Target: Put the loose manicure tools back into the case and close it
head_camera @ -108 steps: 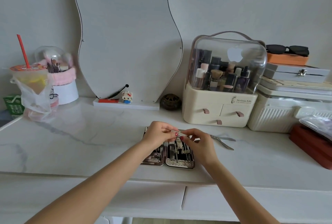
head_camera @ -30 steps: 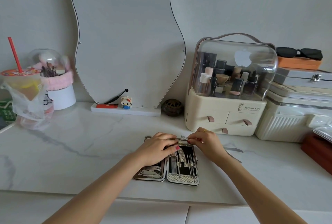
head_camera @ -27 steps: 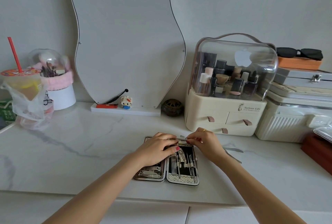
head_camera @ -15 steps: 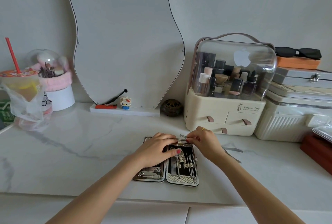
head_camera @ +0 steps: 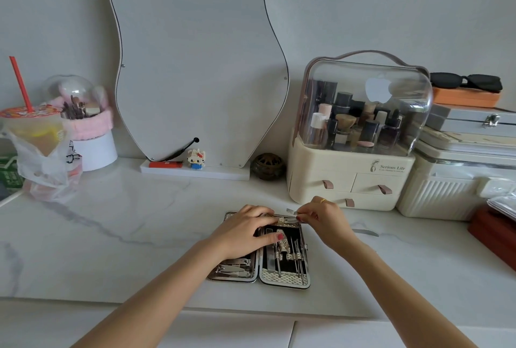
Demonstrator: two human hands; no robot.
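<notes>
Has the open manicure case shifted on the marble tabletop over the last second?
No. The open checker-trimmed manicure case lies in the same place relative to the cream drawer organiser behind it.

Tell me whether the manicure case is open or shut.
Open. The manicure case lies spread flat on the counter, both halves showing tools in their slots.

Black-lined case (head_camera: 283, 255) with silver tools, woven cream trim; white grey-veined marble worktop (head_camera: 125, 230); my red-painted nails.
</notes>
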